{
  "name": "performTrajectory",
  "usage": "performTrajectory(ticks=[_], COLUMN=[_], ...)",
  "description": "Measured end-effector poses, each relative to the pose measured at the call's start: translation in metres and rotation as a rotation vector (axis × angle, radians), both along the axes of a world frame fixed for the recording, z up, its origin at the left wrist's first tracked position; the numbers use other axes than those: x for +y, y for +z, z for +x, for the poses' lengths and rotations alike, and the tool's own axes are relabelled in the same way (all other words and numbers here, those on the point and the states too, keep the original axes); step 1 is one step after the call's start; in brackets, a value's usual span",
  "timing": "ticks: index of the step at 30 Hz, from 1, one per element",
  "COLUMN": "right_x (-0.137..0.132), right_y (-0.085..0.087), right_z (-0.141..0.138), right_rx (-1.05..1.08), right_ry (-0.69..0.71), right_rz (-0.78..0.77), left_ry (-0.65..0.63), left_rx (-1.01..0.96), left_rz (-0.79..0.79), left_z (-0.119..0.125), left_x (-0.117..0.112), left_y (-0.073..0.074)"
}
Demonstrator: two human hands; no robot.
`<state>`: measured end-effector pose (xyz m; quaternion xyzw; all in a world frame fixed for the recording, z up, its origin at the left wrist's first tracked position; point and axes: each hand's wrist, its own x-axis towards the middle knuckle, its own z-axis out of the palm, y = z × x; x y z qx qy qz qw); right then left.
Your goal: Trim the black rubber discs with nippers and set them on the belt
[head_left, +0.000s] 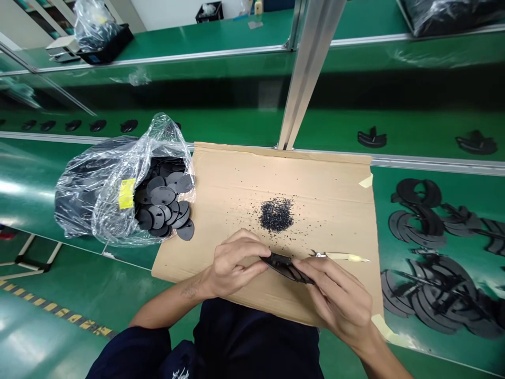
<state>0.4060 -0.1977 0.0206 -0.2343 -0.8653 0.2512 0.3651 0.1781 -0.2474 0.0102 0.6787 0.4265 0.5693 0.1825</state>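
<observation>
My left hand (pixel 239 263) pinches one end of a dark, curved black plastic part (pixel 284 267) between thumb and fingers. At the other end, my right hand (pixel 340 297) grips the same part, its fingertips partly hidden behind it. The part is held a little above the cardboard sheet (pixel 221 179), close to my body. Just beyond it lies a heap of tiny black scraps (pixel 276 215), with loose bits scattered around. A slim tool with a pale yellow handle (pixel 347 257) rests on the cardboard by my right hand, its metal end partly hidden.
Left of the cardboard, a clear plastic bag (pixel 106 195) with a yellow label spills black oval discs (pixel 162 196). Several stacks of curved black parts (pixel 437 289) lie at the right. A metal post (pixel 310 68) rises behind the cardboard, and black parts (pixel 372 138) sit on the green belt.
</observation>
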Motion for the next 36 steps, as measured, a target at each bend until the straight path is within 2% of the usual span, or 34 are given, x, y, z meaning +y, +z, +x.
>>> performTrajectory(ticks=[6,14,18,20,22,25,30,33,36], right_x=[-0.004,-0.004,-0.001,0.001,0.003,0.006,0.012,0.016,0.021], right_y=[-0.002,0.0,0.001,0.001,0.001,0.002,0.003,0.003,0.001], right_z=[-0.002,-0.005,-0.006,-0.008,-0.011,-0.019,-0.028,-0.027,-0.025], right_rx=[0.049,-0.074,-0.086,-0.063,-0.022,0.057,0.064,0.053,0.01], right_ry=[-0.015,-0.088,-0.106,-0.09,-0.069,-0.063,-0.07,-0.027,0.008], right_rz=[-0.07,0.232,0.302,0.278,0.175,-0.043,-0.279,-0.238,-0.064], left_ry=[0.057,0.048,0.066,0.097,0.096,0.023,-0.171,-0.313,-0.46], left_rx=[-0.001,0.028,0.102,0.165,0.209,0.203,0.047,-0.073,-0.009], left_rz=[0.019,0.009,0.037,0.051,0.033,-0.07,-0.438,-0.591,-0.729], left_z=[0.002,-0.001,-0.002,-0.002,-0.003,-0.003,-0.011,-0.021,-0.028], left_x=[0.002,0.002,0.003,0.005,0.006,0.008,0.015,0.028,0.047], left_y=[0.0,0.002,0.003,0.004,0.005,0.007,0.013,0.015,0.018])
